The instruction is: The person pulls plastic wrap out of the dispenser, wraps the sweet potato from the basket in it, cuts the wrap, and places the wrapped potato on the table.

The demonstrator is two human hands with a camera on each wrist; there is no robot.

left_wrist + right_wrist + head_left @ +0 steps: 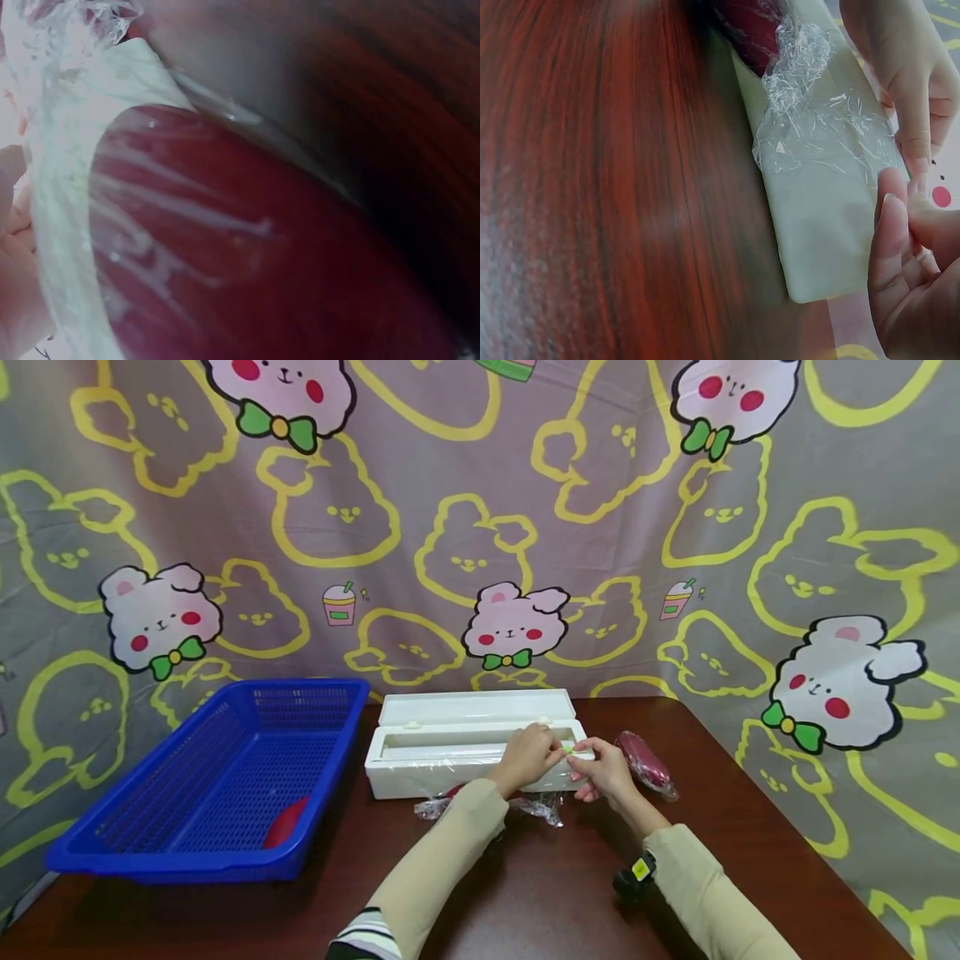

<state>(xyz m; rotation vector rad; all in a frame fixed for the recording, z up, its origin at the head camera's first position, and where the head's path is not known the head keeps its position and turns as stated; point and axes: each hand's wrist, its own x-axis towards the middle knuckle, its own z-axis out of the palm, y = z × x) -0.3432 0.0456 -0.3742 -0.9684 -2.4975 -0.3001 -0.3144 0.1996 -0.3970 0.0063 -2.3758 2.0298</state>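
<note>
Head view, and here we go: left hand (531, 756) and right hand (606, 770) meet, both pinching a small green piece (568, 749) at the three o'clock end of the open white box (390, 783)! Blue basket (172, 863) at nine o'clock, wrapped red bundle (645, 762) at three. Left wrist: dark red object (247, 262) beneath clear film (67, 37), beside the box. Right wrist: fingertips together at three o'clock, crumpled film towards one.
</note>
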